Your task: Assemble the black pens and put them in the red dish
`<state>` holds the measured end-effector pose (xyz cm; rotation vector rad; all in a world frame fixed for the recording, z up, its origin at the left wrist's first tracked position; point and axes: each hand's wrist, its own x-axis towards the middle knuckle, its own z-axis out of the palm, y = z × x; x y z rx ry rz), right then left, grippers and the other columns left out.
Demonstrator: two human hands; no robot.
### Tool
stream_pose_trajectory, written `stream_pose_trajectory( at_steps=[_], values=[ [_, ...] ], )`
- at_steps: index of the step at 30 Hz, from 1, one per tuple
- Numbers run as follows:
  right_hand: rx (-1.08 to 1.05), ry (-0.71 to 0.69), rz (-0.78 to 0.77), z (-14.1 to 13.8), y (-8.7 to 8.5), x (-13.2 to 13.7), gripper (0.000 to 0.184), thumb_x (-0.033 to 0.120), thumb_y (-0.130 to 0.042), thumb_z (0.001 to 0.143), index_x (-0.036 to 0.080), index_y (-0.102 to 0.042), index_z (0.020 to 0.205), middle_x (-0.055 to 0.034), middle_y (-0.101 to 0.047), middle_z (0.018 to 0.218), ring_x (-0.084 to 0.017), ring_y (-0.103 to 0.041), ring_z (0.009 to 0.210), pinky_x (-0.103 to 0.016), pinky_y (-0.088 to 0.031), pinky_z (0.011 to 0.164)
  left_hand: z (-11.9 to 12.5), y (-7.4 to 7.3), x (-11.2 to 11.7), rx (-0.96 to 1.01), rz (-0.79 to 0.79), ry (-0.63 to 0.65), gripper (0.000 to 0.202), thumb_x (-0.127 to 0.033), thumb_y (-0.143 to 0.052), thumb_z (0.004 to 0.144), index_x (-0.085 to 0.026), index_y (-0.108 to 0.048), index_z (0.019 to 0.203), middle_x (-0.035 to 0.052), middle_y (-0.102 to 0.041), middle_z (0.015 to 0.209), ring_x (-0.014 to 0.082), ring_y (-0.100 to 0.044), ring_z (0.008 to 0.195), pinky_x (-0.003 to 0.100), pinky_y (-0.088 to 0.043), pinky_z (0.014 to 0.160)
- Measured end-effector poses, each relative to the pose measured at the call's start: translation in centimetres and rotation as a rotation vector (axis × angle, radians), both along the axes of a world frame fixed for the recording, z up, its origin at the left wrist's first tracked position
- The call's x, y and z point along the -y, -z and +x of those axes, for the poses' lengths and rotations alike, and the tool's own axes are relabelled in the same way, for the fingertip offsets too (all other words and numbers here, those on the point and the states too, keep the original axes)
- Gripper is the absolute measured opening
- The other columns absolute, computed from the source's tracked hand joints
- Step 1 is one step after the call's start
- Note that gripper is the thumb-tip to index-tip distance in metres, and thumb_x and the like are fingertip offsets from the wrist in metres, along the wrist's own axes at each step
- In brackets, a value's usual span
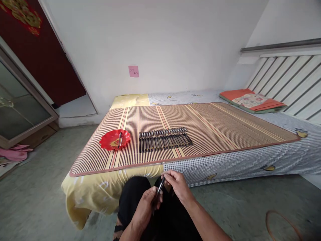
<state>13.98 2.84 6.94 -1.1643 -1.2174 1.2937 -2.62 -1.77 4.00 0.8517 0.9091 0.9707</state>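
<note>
Nearest, the left hand [147, 202] gripped the lower part of a dark pen [161, 186] while the right hand [177, 184] pinched its upper end; a hold at each end probably steadied it. Beyond them, on the striped mat [213, 129], a row of pens [164, 140] lay side by side with ends roughly lined up, presumably for order. To its left sat a red dish [105, 142], whose raised rim likely stopped the loose pen [120, 139] inside from rolling away. Farther back lay a folded quilt [250, 100], and a pink note [133, 71] was on the wall [180, 43].
</note>
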Motion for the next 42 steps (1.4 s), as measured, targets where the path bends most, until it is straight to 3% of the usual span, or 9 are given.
stream_pose_trajectory(
  at_steps=[4, 10, 16, 20, 25, 28, 34, 42],
  values=[
    [0.026, 0.017, 0.001, -0.1, 0.2, 0.0, 0.054, 0.071, -0.073, 0.078, 0.017, -0.080, 0.082, -0.0057, -0.071, 0.069, -0.018, -0.060, 0.064, -0.029, -0.044, 0.061, 0.0, 0.2, -0.2, 0.006, 0.010, -0.051, 0.051, -0.059, -0.086, 0.070, -0.019, -0.057, 0.081, -0.0066, -0.052, 0.062, 0.0048, -0.030, 0.044, 0.023, -0.017, 0.045],
    [-0.012, -0.030, -0.008, -0.2, -0.4, 0.1, 0.047, 0.065, -0.073, 0.081, 0.019, -0.080, 0.086, -0.0046, -0.071, 0.073, -0.017, -0.060, 0.065, -0.029, -0.046, 0.063, 0.0, 0.0, -0.1, -0.011, -0.021, -0.005, 0.056, -0.068, -0.061, 0.089, -0.014, -0.064, 0.076, -0.0010, -0.054, 0.061, 0.0061, -0.034, 0.048, 0.024, -0.019, 0.048],
    [-0.031, -0.015, -0.010, -0.3, 0.2, 0.0, 0.047, 0.064, -0.073, 0.081, 0.018, -0.080, 0.085, -0.0057, -0.072, 0.076, -0.016, -0.059, 0.064, -0.027, -0.043, 0.060, 0.1, -0.3, -0.2, -0.005, -0.018, -0.061, 0.052, -0.062, -0.085, 0.071, -0.019, -0.055, 0.077, -0.0067, -0.047, 0.060, 0.0062, -0.028, 0.049, 0.022, -0.016, 0.046],
    [-0.106, -0.038, -0.042, 0.0, 1.0, -0.1, 0.046, 0.063, -0.073, 0.082, 0.018, -0.079, 0.087, -0.0058, -0.073, 0.079, -0.014, -0.056, 0.063, -0.026, -0.041, 0.059, 0.0, -0.1, -0.1, -0.026, -0.052, -0.019, 0.057, -0.071, -0.069, 0.080, -0.015, -0.065, 0.078, -0.0031, -0.049, 0.058, 0.0078, -0.031, 0.050, 0.024, -0.015, 0.047],
    [-0.159, -0.095, -0.062, 0.0, 0.7, 0.2, 0.041, 0.057, -0.075, 0.084, 0.018, -0.078, 0.096, -0.0061, -0.074, 0.086, -0.013, -0.059, 0.065, -0.025, -0.044, 0.060, 0.0, -0.3, 0.1, 0.000, -0.083, -0.016, 0.056, -0.071, -0.071, 0.079, -0.014, -0.068, 0.081, -0.0060, -0.042, 0.055, 0.0072, -0.026, 0.050, 0.024, -0.013, 0.048],
    [-0.198, -0.072, -0.086, -0.3, 0.5, 0.5, 0.039, 0.054, -0.081, 0.080, 0.018, -0.077, 0.092, -0.0063, -0.075, 0.091, -0.013, -0.060, 0.067, -0.025, -0.045, 0.061, 0.0, -0.5, 0.2, 0.017, -0.095, -0.009, 0.056, -0.070, -0.072, 0.079, -0.015, -0.067, 0.081, -0.0072, -0.040, 0.055, 0.0067, -0.022, 0.050, 0.025, -0.011, 0.049],
    [-0.211, -0.025, -0.099, 0.1, 0.9, 0.2, 0.039, 0.055, -0.082, 0.079, 0.017, -0.076, 0.086, -0.0014, -0.068, 0.071, -0.012, -0.053, 0.062, -0.025, -0.041, 0.060, 0.0, -0.5, 0.0, 0.019, -0.093, 0.014, 0.057, -0.072, -0.073, 0.077, -0.015, -0.066, 0.080, -0.0076, -0.039, 0.055, 0.0063, -0.021, 0.050, 0.025, -0.010, 0.049],
    [-0.284, 0.055, -0.071, 0.7, 0.0, -0.4, 0.039, 0.052, -0.085, 0.075, 0.017, -0.074, 0.088, -0.0029, -0.071, 0.080, -0.013, -0.058, 0.065, -0.026, -0.042, 0.061, 0.0, 0.0, 0.1, 0.031, -0.078, 0.075, 0.057, -0.071, -0.071, 0.080, -0.015, -0.065, 0.081, -0.0088, -0.037, 0.052, 0.0052, -0.018, 0.046, 0.025, -0.008, 0.047]
  ],
)
